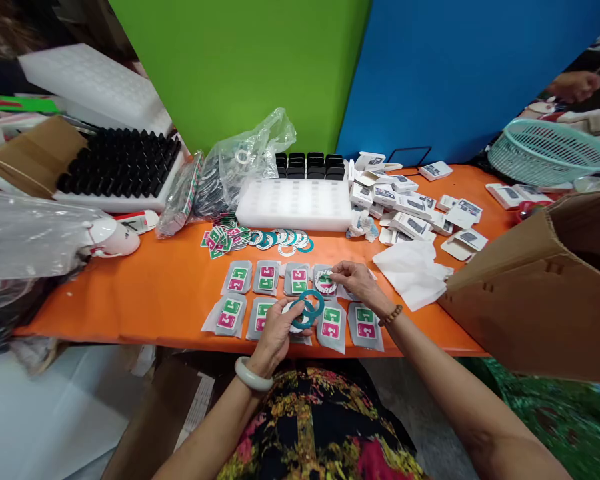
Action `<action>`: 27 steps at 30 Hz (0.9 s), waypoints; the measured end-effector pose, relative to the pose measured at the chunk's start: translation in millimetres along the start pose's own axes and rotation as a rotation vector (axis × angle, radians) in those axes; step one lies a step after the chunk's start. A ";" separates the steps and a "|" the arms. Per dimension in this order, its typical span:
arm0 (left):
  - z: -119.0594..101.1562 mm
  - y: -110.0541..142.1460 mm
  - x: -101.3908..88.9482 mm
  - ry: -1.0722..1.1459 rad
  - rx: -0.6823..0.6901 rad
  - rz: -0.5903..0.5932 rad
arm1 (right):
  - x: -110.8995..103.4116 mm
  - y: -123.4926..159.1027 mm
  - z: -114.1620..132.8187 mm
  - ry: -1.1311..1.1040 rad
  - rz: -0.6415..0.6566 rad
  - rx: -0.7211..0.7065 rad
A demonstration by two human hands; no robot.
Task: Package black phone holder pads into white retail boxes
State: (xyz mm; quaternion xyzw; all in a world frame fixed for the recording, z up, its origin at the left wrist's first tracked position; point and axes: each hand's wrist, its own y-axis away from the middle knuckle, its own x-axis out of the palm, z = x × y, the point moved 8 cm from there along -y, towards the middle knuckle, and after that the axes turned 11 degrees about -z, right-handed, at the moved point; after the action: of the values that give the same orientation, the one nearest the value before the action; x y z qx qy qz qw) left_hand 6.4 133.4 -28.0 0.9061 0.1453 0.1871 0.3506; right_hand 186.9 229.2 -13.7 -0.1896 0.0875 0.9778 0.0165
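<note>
My left hand (pixel 275 337) is closed around several flat rings, with teal rings (pixel 321 305) fanned out past the fingertips and a white ring among them. My right hand (pixel 361 284) pinches the edge of a white patterned ring (pixel 317 285), which lies over a grey pouch in the back row. Whether the ring rests on that pouch is hard to tell. Around both hands, several grey pouches (pixel 213 319) lie in two rows, most with a green and pink card (pixel 238 279) on top. My left hand partly covers a front-row pouch.
Behind the pouches lie loose cards (pixel 221 240) and a line of rings (pixel 267 240). A white foam tray (pixel 295 203), a clear plastic bag (pixel 250 150) and small white boxes (pixel 413 225) stand at the back. On the right are white tissue (pixel 413 270) and a cardboard box (pixel 515 287).
</note>
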 end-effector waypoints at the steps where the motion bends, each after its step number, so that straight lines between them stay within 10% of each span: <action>1: -0.5 1.2 -1.2 -0.002 0.005 0.005 | 0.7 -0.6 2.0 0.100 -0.021 -0.059; 8: -3.9 5.5 -4.2 -0.012 0.036 0.014 | -2.2 18.7 33.8 0.447 -0.165 -0.320; 15: -6.7 4.3 -4.5 0.003 0.065 0.002 | 49.1 41.2 30.2 -0.054 0.352 -0.031; 27: -14.2 9.8 -39.0 0.119 0.097 -0.055 | 70.7 -7.7 27.6 0.171 0.143 -0.147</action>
State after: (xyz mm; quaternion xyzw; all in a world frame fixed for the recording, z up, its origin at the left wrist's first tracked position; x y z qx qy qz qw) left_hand -33.3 119.2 -20.8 0.9049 0.1996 0.2238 0.3020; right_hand 111.7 241.5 -16.1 -0.2662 0.0297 0.9605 -0.0748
